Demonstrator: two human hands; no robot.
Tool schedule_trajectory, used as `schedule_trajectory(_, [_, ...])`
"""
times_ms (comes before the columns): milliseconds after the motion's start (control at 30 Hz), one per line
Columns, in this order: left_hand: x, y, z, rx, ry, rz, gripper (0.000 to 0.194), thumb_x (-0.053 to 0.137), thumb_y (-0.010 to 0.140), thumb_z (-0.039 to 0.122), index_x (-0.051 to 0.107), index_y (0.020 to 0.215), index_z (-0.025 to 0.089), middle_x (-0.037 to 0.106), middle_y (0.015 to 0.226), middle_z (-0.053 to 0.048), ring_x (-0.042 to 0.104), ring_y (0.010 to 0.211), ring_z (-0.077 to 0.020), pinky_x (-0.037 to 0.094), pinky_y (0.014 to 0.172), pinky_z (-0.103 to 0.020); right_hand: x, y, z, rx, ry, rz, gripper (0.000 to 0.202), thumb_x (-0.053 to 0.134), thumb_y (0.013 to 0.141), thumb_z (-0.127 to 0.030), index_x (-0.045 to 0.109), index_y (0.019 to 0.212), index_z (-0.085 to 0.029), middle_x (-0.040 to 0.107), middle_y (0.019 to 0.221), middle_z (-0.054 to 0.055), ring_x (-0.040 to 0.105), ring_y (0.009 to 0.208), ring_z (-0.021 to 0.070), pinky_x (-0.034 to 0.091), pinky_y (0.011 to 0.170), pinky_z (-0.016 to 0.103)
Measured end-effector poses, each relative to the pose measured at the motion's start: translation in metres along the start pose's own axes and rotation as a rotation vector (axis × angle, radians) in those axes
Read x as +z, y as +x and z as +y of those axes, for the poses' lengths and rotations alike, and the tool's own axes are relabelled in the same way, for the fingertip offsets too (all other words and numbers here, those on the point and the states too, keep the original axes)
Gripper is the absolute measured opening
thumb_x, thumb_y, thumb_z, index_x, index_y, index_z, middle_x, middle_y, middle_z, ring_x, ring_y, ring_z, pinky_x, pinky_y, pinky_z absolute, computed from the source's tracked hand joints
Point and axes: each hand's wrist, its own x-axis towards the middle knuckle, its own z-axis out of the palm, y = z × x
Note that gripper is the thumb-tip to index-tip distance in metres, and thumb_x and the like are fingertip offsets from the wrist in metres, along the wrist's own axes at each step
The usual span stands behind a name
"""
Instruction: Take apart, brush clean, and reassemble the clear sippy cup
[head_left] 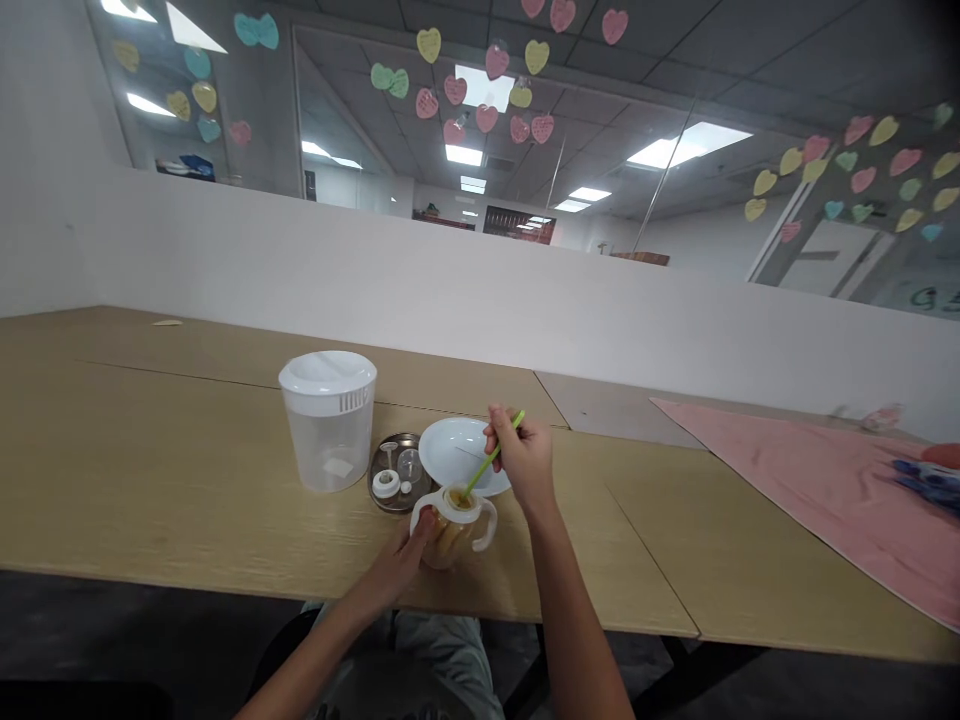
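A small clear bottle point(452, 535) with a white collar and two white side handles stands near the table's front edge, amber-coloured inside. My left hand point(409, 550) is wrapped round its left handle and side. Above and to the right, my right hand point(523, 450) pinches a thin green stick point(491, 458), whose lower end is in the bottle's open mouth. Behind the bottle lies a white plate point(444, 450). To its left, a round metal tray point(381, 447) holds a white ring and several small clear and white parts.
A clear bucket with a white lid point(328, 420) stands left of the tray on the wooden table point(187, 460). A pink cloth point(810, 480) with blue and red items covers the right side. A white wall point(375, 280) rises behind.
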Motion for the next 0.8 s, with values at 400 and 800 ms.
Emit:
schedule_trajectory(400, [0.000, 0.002, 0.032, 0.294, 0.249, 0.149, 0.065, 0.033, 0.085, 0.065, 0.053, 0.121, 0.013, 0.056, 0.124, -0.012, 0.047, 0.119, -0.0268, 0.035, 0.104, -0.039, -0.013, 0.030, -0.066, -0.256, 0.052, 0.286, 0.046, 0.054, 0.078, -0.056, 0.048, 0.059, -0.015, 0.045, 0.044, -0.005, 0.037, 0.033, 0.0033, 0.028, 0.030, 0.015])
schedule_trajectory(800, [-0.026, 0.072, 0.076, 0.536, 1.112, 0.172, 0.044, 0.058, 0.075, 0.012, 0.058, 0.116, 0.025, 0.053, 0.116, -0.011, 0.049, 0.109, -0.0278, 0.043, 0.090, -0.039, -0.096, -0.047, 0.005, -0.244, 0.125, 1.098, 0.019, 0.052, 0.075, -0.030, 0.047, 0.061, -0.018, 0.047, 0.056, -0.001, 0.048, 0.046, 0.0094, 0.036, 0.037, 0.020])
